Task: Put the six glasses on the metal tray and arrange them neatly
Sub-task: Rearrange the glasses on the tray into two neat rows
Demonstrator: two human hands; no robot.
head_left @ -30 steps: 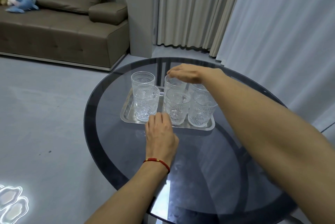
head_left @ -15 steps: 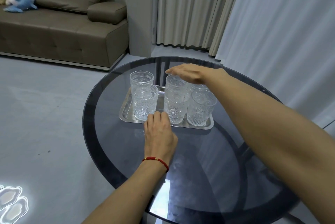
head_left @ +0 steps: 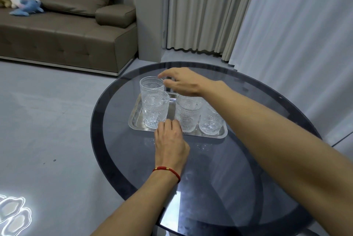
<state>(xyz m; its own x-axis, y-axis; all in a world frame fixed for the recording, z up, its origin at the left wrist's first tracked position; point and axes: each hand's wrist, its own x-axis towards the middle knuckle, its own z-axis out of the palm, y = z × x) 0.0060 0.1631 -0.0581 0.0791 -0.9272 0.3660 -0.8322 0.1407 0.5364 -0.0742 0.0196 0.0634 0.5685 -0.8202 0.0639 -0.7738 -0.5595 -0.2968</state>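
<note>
Four glasses visible in full or part: upright on the metal tray; any others hidden behind the right hand.
Worktop [head_left: 248, 159]: round, dark glass, carrying the tray.
Metal tray [head_left: 136, 119]: rectangular, lying flat on the far half of the worktop.
Right hand [head_left: 183, 82]: above the back row, fingers loosely spread, tips just beside the rim of the back-left glass [head_left: 150, 84]; contact cannot be told.
Left hand [head_left: 169, 140]: palm down at the tray's near edge, fingers pressed together, tips between the front-left glass [head_left: 155, 111] and front-middle glass [head_left: 188, 115].
Front-right glass [head_left: 211, 123]: partly behind the right forearm.
Red bracelet [head_left: 167, 169]: on the left wrist.
</note>
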